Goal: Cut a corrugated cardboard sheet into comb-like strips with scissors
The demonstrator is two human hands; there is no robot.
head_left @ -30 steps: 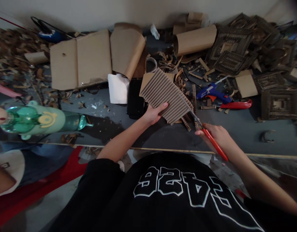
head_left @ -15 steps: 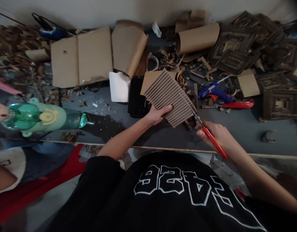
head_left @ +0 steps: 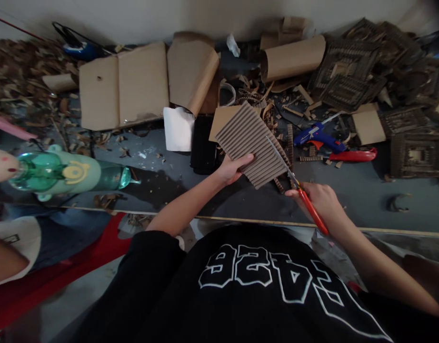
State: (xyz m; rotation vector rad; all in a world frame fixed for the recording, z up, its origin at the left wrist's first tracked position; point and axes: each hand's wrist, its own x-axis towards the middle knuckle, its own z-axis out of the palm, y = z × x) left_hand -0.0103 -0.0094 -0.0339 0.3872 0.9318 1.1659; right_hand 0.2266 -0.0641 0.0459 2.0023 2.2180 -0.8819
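A sheet of corrugated cardboard [head_left: 250, 145], its ridges showing, is pinched at its lower left edge by my left hand [head_left: 233, 167], thumb on top. My right hand [head_left: 317, 200] is closed around the red handles of a pair of scissors [head_left: 311, 208]. The scissor blades point up and left and lie along the sheet's right edge, where a narrow strip [head_left: 277, 144] runs beside them. Under the sheet sits a flat tan cardboard piece [head_left: 221, 119]. My right fingers partly cover the handles.
A blue glue gun [head_left: 317, 136] and a red-handled tool [head_left: 353, 155] lie to the right, near stacked square cardboard pieces [head_left: 415, 155]. Left are a black box-like object [head_left: 202, 147], white paper [head_left: 178, 129] and a green bottle [head_left: 73, 172]. Another person's arm [head_left: 7, 252] shows at lower left.
My right hand has shifted slightly and the scissor handles have drawn closer together, the blades moving along the sheet's right edge. The left hand keeps its hold on the cardboard.
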